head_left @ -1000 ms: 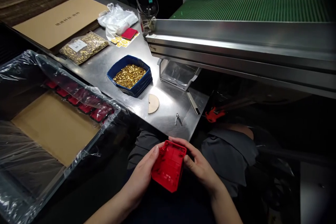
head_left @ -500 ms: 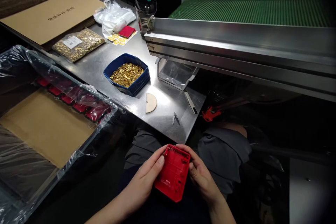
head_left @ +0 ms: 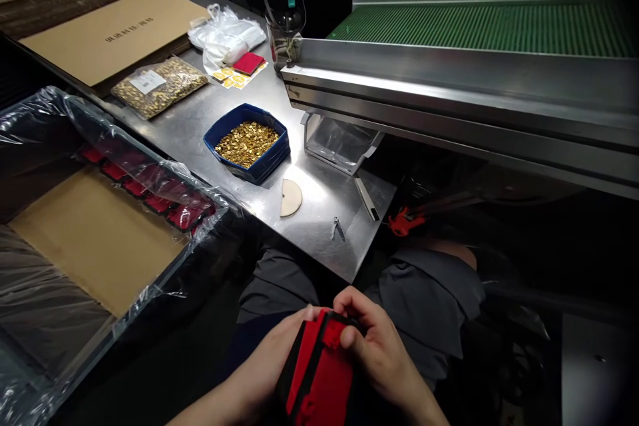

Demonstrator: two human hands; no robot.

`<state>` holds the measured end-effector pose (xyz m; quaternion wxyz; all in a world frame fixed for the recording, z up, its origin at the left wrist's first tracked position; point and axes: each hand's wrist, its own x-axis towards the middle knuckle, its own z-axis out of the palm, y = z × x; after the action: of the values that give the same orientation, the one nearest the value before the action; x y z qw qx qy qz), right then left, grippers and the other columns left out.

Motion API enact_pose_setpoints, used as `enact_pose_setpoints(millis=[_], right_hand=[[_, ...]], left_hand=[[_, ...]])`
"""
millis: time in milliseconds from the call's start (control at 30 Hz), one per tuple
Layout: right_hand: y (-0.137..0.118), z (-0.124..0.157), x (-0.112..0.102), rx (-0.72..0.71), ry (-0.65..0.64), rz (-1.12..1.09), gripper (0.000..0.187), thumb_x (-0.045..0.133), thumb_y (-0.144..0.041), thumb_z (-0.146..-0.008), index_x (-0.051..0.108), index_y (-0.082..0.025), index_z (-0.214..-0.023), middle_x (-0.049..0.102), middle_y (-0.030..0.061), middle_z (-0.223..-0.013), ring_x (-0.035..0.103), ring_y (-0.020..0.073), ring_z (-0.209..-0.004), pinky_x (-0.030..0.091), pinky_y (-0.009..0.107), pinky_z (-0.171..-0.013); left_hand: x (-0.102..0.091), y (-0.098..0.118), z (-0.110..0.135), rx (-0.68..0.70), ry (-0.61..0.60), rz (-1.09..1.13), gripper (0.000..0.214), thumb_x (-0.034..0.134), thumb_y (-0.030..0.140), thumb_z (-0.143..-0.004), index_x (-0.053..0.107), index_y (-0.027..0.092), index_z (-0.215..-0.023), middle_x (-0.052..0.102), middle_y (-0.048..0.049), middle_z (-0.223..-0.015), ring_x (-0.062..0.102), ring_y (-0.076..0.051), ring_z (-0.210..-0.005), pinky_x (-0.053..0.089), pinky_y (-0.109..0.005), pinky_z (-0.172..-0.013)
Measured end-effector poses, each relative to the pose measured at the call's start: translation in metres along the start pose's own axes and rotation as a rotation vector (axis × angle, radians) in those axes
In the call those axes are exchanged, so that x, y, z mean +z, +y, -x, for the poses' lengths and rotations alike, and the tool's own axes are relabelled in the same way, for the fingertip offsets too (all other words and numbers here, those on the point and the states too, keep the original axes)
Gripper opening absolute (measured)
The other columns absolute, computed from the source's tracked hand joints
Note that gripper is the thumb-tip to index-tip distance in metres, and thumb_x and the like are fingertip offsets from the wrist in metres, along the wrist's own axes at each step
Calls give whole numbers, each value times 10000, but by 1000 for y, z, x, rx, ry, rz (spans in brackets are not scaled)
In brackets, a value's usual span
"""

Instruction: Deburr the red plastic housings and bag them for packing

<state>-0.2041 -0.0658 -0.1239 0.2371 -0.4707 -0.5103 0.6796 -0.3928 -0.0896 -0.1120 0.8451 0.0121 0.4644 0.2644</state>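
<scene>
A red and black plastic case [head_left: 327, 379] is in my hands above my lap, turned so that a side with black bands and red latch-like parts faces up. My left hand [head_left: 282, 346] is closed around its left side, its fingers mostly hidden behind it. My right hand [head_left: 369, 339] grips the upper right corner, with the thumb pressed on a red part near the edge. On the metal table ahead lie small pliers-like clippers [head_left: 338, 229], a utility knife [head_left: 367, 199] and a pale half-round disc [head_left: 291, 198].
A blue bin [head_left: 247, 143] holds small gold-coloured pieces, and a bag of similar pieces [head_left: 158, 86] lies behind it. To the left stands a plastic-lined crate [head_left: 150, 293] with several red cases. A green conveyor [head_left: 469, 30] juts in at right above a clear tray [head_left: 342, 141].
The case has been turned over from its hollow red inside to its red and black outside and brought lower. My right fingers have shifted to its top corner. The view has tilted slightly.
</scene>
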Motion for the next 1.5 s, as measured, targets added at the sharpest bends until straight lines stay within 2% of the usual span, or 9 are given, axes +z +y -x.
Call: enact_pose_setpoints(millis=[167, 367, 500, 667, 833, 967, 1167, 1333, 1500], right_hand=[[-11, -21, 9, 166, -40, 182, 433, 580, -634, -898, 546, -210, -816, 489, -49, -723, 440, 117, -678, 334, 243, -613], [-14, -38, 23, 198, -64, 326, 419, 426, -614, -981, 558, -234, -865, 579, -47, -747, 518, 127, -675, 361, 244, -605], [-29, -55, 18, 144, -28, 428, 375, 391, -590, -1002, 595, -276, -1016, 661, -30, -887, 600, 158, -792, 415, 264, -687], [-41, -69, 5, 163, -44, 554, 398, 432, -624, -973, 641, -303, -1080, 715, 12, -997, 654, 224, -922, 463, 334, -793], [-6, -52, 30, 231, -233, -75, 627, 315, -729, -951, 628, -278, -1255, 687, 84, -1186, 651, 257, -1088, 504, 409, -943], [22, -32, 48, 233, -224, -510, 599, 410, -682, -948, 628, -225, -1269, 701, 115, -1158, 676, 272, -1040, 510, 431, -957], [-8, -31, 10, 145, -194, -265, 588, 785, -534, -758, 661, -236, -1249, 721, 91, -1142, 678, 288, -1004, 541, 384, -863], [-62, -32, 33, 3, -456, 286, 392, 767, -476, -793, 715, -293, -1135, 718, 18, -1085, 671, 247, -976, 525, 333, -875], [-74, -67, 42, -110, -153, 768, 343, 578, -500, -943, 625, -335, -1240, 647, 24, -1196, 640, 217, -1063, 495, 322, -926]], left_hand=[[-13, 4, -4, -138, -224, 308, 611, 426, 605, -978, 738, 84, -913, 761, -128, -836, 713, -201, -752, 551, -302, -783], [-23, -4, -9, -104, -17, 446, 522, 549, 548, -952, 738, 62, -943, 766, -106, -764, 713, -166, -659, 561, -256, -694], [-29, -8, -7, -72, -61, 471, 617, 535, 618, -925, 736, 36, -954, 770, -153, -831, 718, -220, -692, 582, -343, -743], [-38, -5, 0, 206, -7, 539, 518, 585, 548, -926, 702, 109, -1176, 753, -146, -1109, 708, -260, -993, 544, -368, -923], [-33, 6, 12, 688, -38, 157, 982, 878, 499, -659, 427, 278, -1504, 481, -123, -1515, 434, -362, -1398, 355, -409, -1170], [-32, 1, 22, 824, 54, -105, 1069, 972, 337, -531, 477, 303, -1478, 370, -107, -1553, 385, -402, -1419, 337, -423, -1188], [-48, 3, 34, 652, -128, 11, 843, 748, 648, -736, 530, 236, -1438, 518, -145, -1450, 295, -375, -1476, 254, -483, -1220], [-49, 1, 30, 62, -265, 351, 632, 569, 605, -903, 611, 144, -1333, 717, -179, -1158, 653, -351, -1159, 462, -460, -1041], [-55, -15, 27, 110, -225, 447, 582, 506, 579, -949, 562, 172, -1361, 739, -169, -1102, 725, -288, -947, 512, -406, -901]])
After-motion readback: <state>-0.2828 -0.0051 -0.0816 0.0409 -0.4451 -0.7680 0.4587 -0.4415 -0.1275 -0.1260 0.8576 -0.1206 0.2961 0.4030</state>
